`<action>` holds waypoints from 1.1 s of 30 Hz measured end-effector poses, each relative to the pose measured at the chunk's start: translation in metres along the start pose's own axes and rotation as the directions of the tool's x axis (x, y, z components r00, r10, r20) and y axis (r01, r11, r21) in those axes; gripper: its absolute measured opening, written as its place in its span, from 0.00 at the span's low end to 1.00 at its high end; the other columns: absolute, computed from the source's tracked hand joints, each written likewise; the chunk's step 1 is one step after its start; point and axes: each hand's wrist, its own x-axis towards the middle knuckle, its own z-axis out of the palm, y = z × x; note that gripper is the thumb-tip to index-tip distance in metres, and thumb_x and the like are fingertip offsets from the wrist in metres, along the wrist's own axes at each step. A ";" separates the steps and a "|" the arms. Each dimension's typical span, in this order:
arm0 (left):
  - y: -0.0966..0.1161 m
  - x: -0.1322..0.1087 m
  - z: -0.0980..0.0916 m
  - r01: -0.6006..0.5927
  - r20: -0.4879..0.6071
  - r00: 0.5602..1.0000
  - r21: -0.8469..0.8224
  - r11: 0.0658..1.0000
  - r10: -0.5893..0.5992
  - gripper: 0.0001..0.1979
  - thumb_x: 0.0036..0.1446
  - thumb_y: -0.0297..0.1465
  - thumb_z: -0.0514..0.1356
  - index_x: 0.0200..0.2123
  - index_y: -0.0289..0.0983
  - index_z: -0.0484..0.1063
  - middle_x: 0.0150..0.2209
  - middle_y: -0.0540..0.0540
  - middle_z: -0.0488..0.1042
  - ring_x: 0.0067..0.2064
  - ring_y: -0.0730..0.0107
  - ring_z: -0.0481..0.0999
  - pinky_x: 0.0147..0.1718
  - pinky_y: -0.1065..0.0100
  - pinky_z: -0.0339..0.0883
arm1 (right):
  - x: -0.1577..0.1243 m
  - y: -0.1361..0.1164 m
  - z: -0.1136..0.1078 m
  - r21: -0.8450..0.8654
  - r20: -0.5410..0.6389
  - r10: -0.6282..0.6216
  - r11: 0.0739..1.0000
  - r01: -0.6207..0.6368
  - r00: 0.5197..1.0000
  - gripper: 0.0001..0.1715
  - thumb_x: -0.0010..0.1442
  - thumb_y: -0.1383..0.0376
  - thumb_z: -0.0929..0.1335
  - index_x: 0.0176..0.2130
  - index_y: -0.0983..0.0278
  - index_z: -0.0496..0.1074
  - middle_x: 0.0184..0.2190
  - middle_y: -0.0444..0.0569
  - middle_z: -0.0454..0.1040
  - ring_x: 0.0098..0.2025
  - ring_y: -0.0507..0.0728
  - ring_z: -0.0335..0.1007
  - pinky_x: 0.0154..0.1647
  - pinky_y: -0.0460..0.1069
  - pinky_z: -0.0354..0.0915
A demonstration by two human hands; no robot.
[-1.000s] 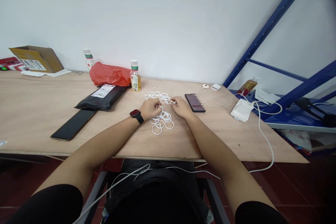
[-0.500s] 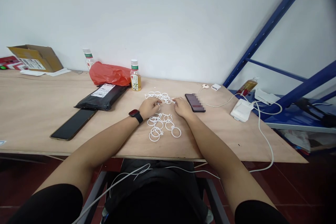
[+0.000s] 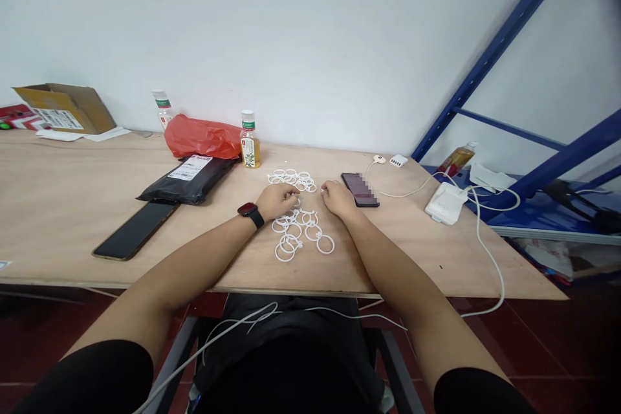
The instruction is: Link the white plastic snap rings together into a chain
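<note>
Several white rings with small clips lie in two groups on the wooden table: a far group (image 3: 290,174) and a near group (image 3: 294,230). Between them, my left hand (image 3: 278,200) has its fingers curled together, and part of a white ring shows under the fingertips. My right hand (image 3: 336,196) rests just right of the far group, its thumb and fingers pinched at a tiny white piece. What that piece belongs to is too small to make out. A black watch (image 3: 250,213) is on my left wrist.
A phone (image 3: 359,190) lies right of my right hand. On the left are another phone (image 3: 136,230), a black parcel (image 3: 189,180), a red bag (image 3: 202,137) and a bottle (image 3: 250,142). A white charger (image 3: 445,203) with cables sits at the right on the table (image 3: 412,259).
My right hand's fingertips have drawn slightly away from the far rings. A ring shows a little more below my left fingertips. The other objects keep their places.
</note>
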 end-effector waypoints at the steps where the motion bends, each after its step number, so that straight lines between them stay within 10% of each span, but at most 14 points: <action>1: -0.001 0.000 0.000 0.013 -0.007 1.000 0.014 1.000 -0.013 0.12 0.56 0.32 0.57 0.39 0.37 0.80 0.34 0.47 0.80 0.30 0.69 0.75 0.32 0.68 0.67 | 0.000 0.000 -0.001 0.013 -0.012 -0.008 1.000 0.008 1.000 0.13 0.63 0.68 0.63 0.45 0.63 0.74 0.45 0.57 0.75 0.48 0.63 0.69 0.50 0.55 0.62; 15: -0.023 0.004 0.010 0.029 -0.060 0.998 0.150 0.988 -0.020 0.10 0.57 0.35 0.59 0.33 0.39 0.80 0.35 0.45 0.76 0.38 0.64 0.75 0.42 0.65 0.69 | -0.001 -0.007 -0.005 0.214 -0.086 0.061 0.976 -0.041 0.994 0.13 0.65 0.67 0.60 0.45 0.60 0.70 0.37 0.51 0.78 0.42 0.60 0.72 0.42 0.51 0.63; 27: -0.005 0.000 0.003 -0.203 -0.062 0.978 -0.054 0.978 0.200 0.22 0.60 0.31 0.58 0.57 0.37 0.69 0.55 0.39 0.71 0.33 0.72 0.74 0.40 0.65 0.71 | -0.014 -0.039 -0.008 0.584 -0.122 -0.175 0.783 0.213 0.977 0.08 0.60 0.62 0.64 0.40 0.61 0.70 0.31 0.43 0.73 0.32 0.53 0.68 0.37 0.47 0.63; 33: -0.001 0.000 0.000 -0.166 0.020 0.986 0.026 0.986 0.166 0.14 0.62 0.32 0.57 0.49 0.39 0.76 0.39 0.46 0.79 0.37 0.67 0.76 0.40 0.66 0.68 | -0.019 -0.046 -0.012 0.606 -0.116 -0.240 0.752 0.260 0.964 0.09 0.57 0.67 0.61 0.37 0.62 0.69 0.31 0.43 0.74 0.34 0.53 0.69 0.38 0.47 0.62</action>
